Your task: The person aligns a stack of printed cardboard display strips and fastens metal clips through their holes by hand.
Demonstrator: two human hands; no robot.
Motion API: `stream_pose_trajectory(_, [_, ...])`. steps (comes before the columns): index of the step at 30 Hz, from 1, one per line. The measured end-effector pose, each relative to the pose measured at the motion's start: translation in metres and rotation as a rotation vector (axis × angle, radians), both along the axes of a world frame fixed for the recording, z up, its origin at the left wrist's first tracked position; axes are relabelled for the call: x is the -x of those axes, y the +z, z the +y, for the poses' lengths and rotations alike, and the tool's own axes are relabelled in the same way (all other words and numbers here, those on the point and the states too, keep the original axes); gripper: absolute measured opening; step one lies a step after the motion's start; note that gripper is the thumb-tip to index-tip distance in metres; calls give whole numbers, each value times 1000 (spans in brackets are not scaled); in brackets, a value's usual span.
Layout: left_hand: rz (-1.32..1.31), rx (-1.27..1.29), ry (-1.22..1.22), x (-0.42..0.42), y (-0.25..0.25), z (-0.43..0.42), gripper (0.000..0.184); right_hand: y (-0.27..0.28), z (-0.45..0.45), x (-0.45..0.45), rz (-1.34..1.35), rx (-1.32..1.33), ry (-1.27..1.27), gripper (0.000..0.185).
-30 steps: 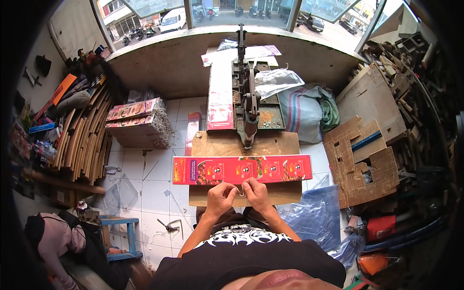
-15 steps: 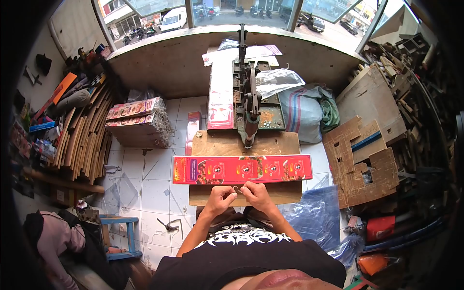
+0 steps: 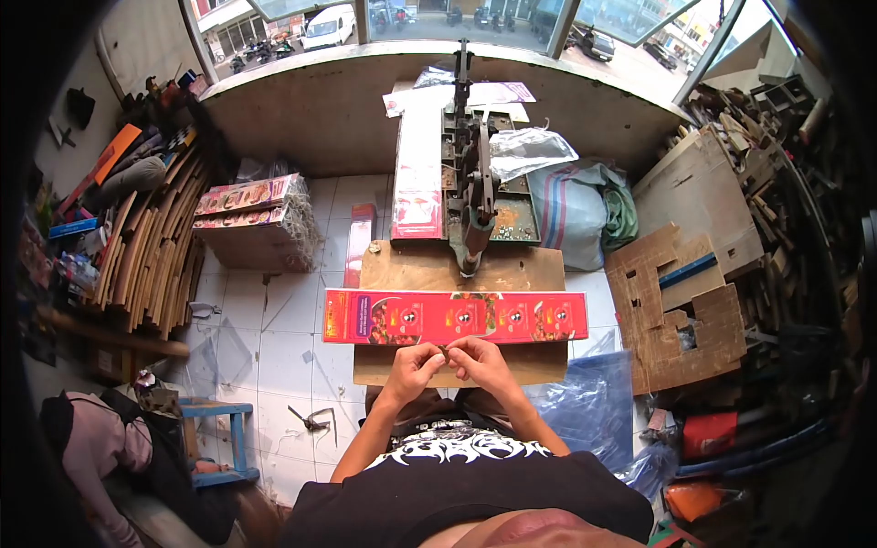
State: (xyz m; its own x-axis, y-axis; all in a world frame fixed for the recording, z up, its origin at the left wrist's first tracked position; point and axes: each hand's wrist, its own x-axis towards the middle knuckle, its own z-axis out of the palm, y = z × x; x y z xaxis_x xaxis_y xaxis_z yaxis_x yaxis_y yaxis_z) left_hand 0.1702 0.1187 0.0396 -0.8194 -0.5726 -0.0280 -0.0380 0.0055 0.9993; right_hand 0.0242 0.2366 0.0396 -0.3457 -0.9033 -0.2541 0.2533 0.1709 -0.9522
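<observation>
A long red printed strip (image 3: 457, 318) with food pictures lies across the wooden board (image 3: 384, 367). Just below its near edge, my left hand (image 3: 413, 370) and my right hand (image 3: 480, 361) come together with pinched fingers. Between the fingertips is something small and thin, too small to name. Beyond the strip, a dark metal press (image 3: 475, 196) stands over the board. A white and red stack of printed sheets (image 3: 418, 173) lies left of the press, and a compartmented tray (image 3: 516, 215) with small pieces is beside it.
Bundled printed strips (image 3: 256, 224) stand on the tiles at the left, near stacked wooden slats (image 3: 151, 265). A woven sack (image 3: 571, 215), a cut wooden panel (image 3: 681, 310) and blue plastic sheeting (image 3: 589, 406) are at the right. Another person (image 3: 105, 438) is at the lower left, beside a blue stool (image 3: 219, 438).
My hands have moved closer together, so the fingertips now nearly meet. The thin loop between them earlier is mostly hidden. The whole view has shifted slightly.
</observation>
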Motion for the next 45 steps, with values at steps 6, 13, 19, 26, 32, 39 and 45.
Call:
stream_pose_trajectory(6, [12, -48, -34, -4, 1, 0, 20, 17, 0, 2, 122, 20, 65, 23])
stream_pose_trajectory(13, [-40, 7, -203, -13, 1, 1, 17, 21, 4, 15, 562, 11, 224, 14])
stream_pose_trajectory(19, [-70, 146, 57, -32, 4, -10, 17, 2, 33, 44, 235, -19, -149, 13])
stream_pose_trajectory(26, [-271, 864, 862, -64, 1, -75, 28, -14, 93, 125, 569, -92, -845, 18])
stream_pose_trajectory(32, [-448, 539, 774, -82, -21, -97, 36, -60, 126, 160, 822, -350, -963, 22])
stream_pose_trajectory(39, [-461, 544, 781, -95, -65, -114, 43, -73, 131, 164, 844, -378, -949, 22])
stream_pose_trajectory(45, [-322, -31, 690, -95, -66, -118, 53, -105, 138, 204, 293, -121, -972, 20])
